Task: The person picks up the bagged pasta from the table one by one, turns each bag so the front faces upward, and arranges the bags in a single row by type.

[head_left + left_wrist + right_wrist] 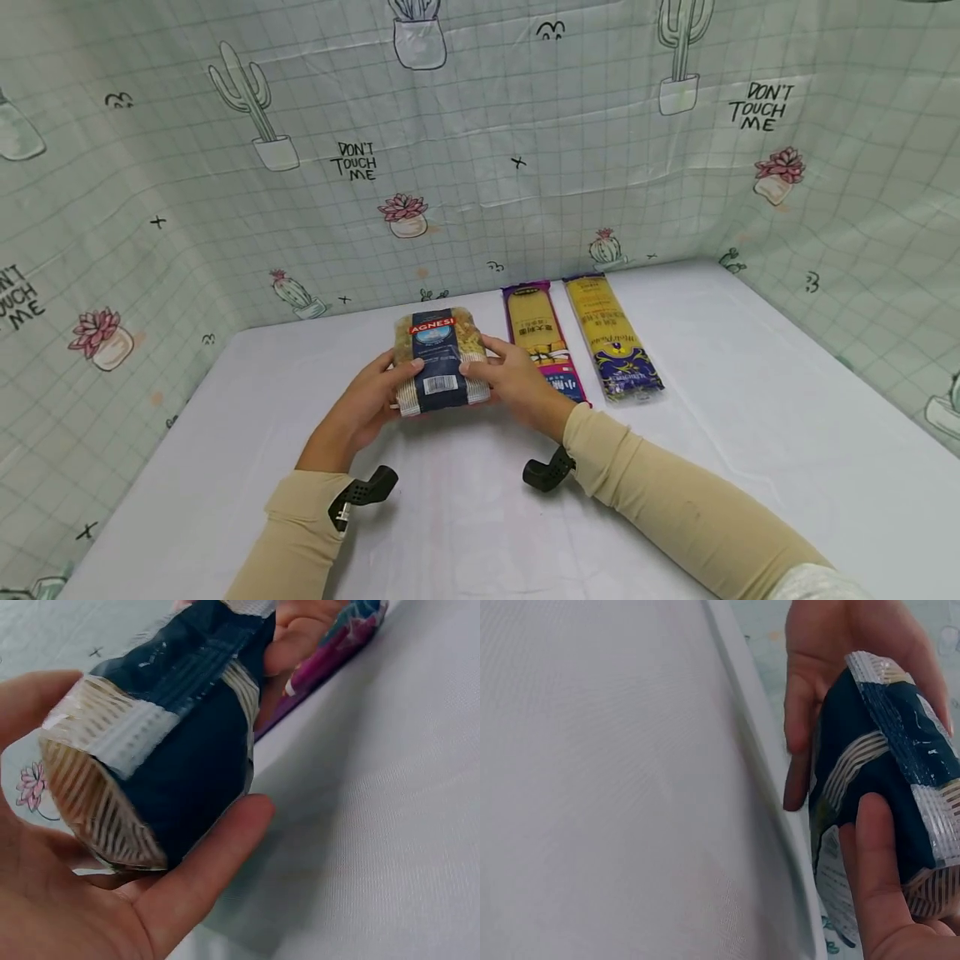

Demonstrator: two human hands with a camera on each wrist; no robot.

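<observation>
Both hands hold a bag of Agnesi pasta point(441, 362) over the white table, its dark blue label and barcode facing up. My left hand point(367, 402) grips its left side with the thumb on top. On the right side, my right hand point(525, 385) holds it the same way. In the left wrist view, the bag's folded end point(195, 765) shows striped clear film, with left fingers underneath. The right wrist view shows the bag point(885, 757) between both hands. Just behind the right hand lies a flat spaghetti packet point(534, 321) with a purple edge, partly hidden by that hand.
Another long yellow pasta packet point(611, 333), with a dark blue end, lies to the right of the first one. A white cloth covers the table point(450, 517). A patterned curtain point(480, 167) with cactus drawings rises behind the table and at both sides.
</observation>
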